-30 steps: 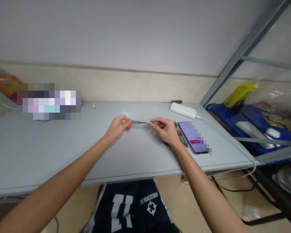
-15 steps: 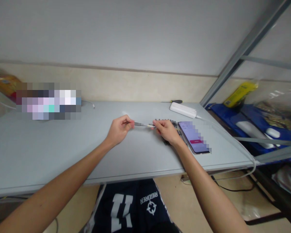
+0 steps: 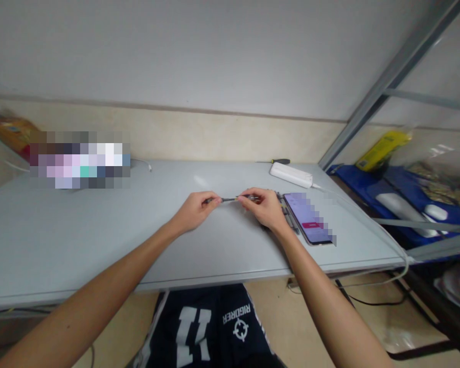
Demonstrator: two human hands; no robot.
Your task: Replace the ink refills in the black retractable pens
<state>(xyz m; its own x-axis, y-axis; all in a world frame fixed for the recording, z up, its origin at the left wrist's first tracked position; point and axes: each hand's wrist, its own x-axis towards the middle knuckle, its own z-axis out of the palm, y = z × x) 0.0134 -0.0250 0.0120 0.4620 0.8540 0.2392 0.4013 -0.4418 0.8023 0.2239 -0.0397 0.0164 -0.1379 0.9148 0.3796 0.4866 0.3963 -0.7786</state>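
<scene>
A slim screwdriver [image 3: 228, 199] with a dark handle and thin metal shaft lies level between my two hands, just above the desk. My left hand [image 3: 195, 210] is closed, thumb and fingers pinching the handle end. Opposite it, my right hand [image 3: 266, 208] pinches the shaft end, where a small dark and metal piece shows at the fingertips, too small to name. Beneath and beside my right hand are small dark grey parts [image 3: 291, 221], mostly hidden by the hand. A lit phone [image 3: 304, 217] lies just right of them.
A white power bank [image 3: 291, 175] with a white cable and a black-and-yellow screwdriver [image 3: 280, 161] lie at the back of the grey desk [image 3: 99, 240]. A blurred-out object [image 3: 80, 161] stands at back left. Metal rack bars [image 3: 368, 92] rise at right.
My left hand has turned, its fingers now covering more of the handle. My right hand's fingers have shifted on the shaft end, and the two hands are slightly closer.
</scene>
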